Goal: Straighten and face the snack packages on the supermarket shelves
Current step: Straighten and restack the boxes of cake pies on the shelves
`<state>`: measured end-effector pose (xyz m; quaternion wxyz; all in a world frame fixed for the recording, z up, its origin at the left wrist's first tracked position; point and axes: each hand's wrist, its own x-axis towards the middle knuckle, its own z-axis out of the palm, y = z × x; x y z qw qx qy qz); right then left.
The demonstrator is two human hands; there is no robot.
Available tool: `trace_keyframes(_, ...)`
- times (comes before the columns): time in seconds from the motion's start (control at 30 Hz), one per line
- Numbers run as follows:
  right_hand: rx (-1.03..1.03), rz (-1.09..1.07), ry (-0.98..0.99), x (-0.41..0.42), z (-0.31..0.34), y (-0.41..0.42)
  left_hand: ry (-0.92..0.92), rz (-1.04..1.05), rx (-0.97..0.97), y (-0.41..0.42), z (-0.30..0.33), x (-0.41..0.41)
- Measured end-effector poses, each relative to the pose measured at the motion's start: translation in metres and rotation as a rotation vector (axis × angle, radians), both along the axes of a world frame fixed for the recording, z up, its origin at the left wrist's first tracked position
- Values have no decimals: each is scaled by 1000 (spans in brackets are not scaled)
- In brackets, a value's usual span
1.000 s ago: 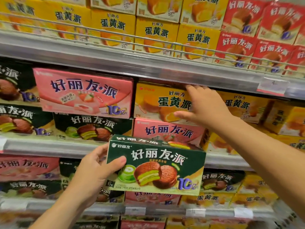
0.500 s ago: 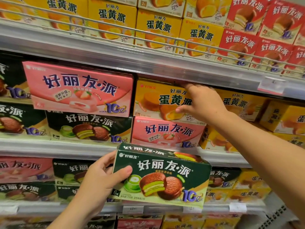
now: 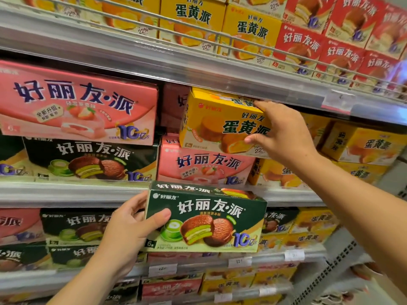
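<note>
My right hand (image 3: 284, 137) pinches the yellow box (image 3: 220, 124), tilted atop the pink box (image 3: 204, 166). It could topple; my left hand (image 3: 130, 230) holds the green box (image 3: 204, 219)

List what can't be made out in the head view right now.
- Right end of the yellow box: covered by the right hand.
- Left end of the green box: behind the left hand.
- Price tags on the lower shelf rail: print too small and blurred.
- Boxes at the bottom left: motion-blurred and cut off by the frame edge.
- Pink box behind the yellow one: mostly hidden in shadow.
</note>
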<state>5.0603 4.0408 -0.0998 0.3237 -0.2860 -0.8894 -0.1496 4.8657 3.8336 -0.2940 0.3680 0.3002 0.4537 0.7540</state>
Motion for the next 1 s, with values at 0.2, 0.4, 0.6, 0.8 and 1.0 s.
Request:
trace_keyframes(0.2, 28, -84, -60, 64, 3, 36, 34, -59, -22, 35, 7, 36)
trace_keyframes(0.4, 31, -117, -112, 119, 0, 98, 73, 10, -16, 77, 12, 91)
trace_keyframes(0.6, 96, -85, -147, 153, 3, 155, 81, 103, -21, 117, 13, 157)
trace_keyframes(0.8, -3, -82, -192, 163, 6, 176, 67, 166, -32, 129, 16, 191)
trace_keyframes(1.0, 9, -105, -192, 156, 6, 178, 104, 230, -52, 128, 22, 196)
